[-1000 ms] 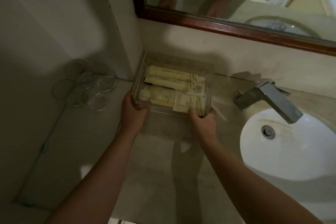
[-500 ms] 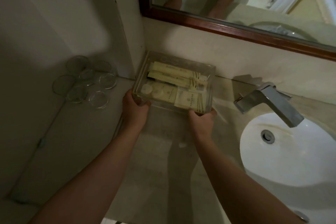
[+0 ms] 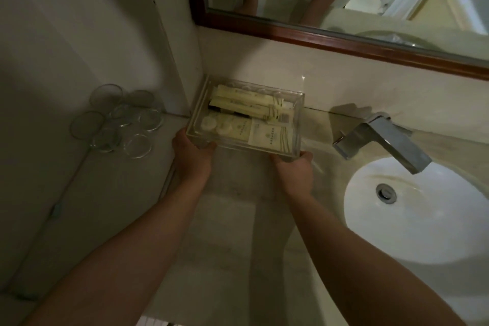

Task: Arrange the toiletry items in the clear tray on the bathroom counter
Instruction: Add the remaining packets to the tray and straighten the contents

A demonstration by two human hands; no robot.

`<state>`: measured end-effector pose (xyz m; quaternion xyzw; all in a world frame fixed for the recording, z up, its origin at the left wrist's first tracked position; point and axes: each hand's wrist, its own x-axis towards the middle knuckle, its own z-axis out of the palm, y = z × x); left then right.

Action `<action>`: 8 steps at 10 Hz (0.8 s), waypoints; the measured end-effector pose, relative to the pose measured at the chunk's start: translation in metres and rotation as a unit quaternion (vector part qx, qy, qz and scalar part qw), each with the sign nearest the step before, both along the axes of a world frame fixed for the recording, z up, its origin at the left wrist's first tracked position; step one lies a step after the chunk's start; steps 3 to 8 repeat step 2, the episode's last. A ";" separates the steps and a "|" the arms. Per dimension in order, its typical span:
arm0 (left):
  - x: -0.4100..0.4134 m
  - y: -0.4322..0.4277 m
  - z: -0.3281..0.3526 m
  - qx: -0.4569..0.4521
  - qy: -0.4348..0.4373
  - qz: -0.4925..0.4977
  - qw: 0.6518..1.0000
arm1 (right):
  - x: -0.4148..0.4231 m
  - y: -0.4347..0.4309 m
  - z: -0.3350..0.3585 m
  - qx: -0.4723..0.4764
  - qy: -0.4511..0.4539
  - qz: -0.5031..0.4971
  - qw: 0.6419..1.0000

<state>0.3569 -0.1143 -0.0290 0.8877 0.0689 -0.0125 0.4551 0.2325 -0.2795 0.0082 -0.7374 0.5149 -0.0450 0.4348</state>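
The clear tray (image 3: 297, 103) sits on the counter against the back wall, in the corner beside a tiled column. Inside lie cream toiletry packets: long boxes (image 3: 243, 106) at the back, two round white pieces (image 3: 215, 126) at the front left, flat sachets (image 3: 270, 135) at the front right. My left hand (image 3: 191, 155) grips the tray's front left corner. My right hand (image 3: 293, 169) holds its front right corner.
Several glass coasters (image 3: 119, 122) lie in a cluster on the counter to the left. A chrome faucet (image 3: 383, 140) and white sink basin (image 3: 423, 209) are on the right. A wood-framed mirror (image 3: 330, 32) hangs above.
The tray has moved back toward the wall with both hands still on its front corners. The camera view has shifted slightly.
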 end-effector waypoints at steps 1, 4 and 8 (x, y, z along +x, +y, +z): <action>-0.002 -0.004 0.013 0.008 0.029 -0.007 1.000 | -0.012 -0.007 0.009 0.053 -0.016 0.033 0.998; -0.039 0.018 0.023 0.019 0.062 0.000 0.998 | -0.039 -0.020 0.041 0.075 -0.051 0.049 0.995; -0.039 0.018 0.023 0.019 0.062 0.000 0.998 | -0.039 -0.020 0.041 0.075 -0.051 0.049 0.995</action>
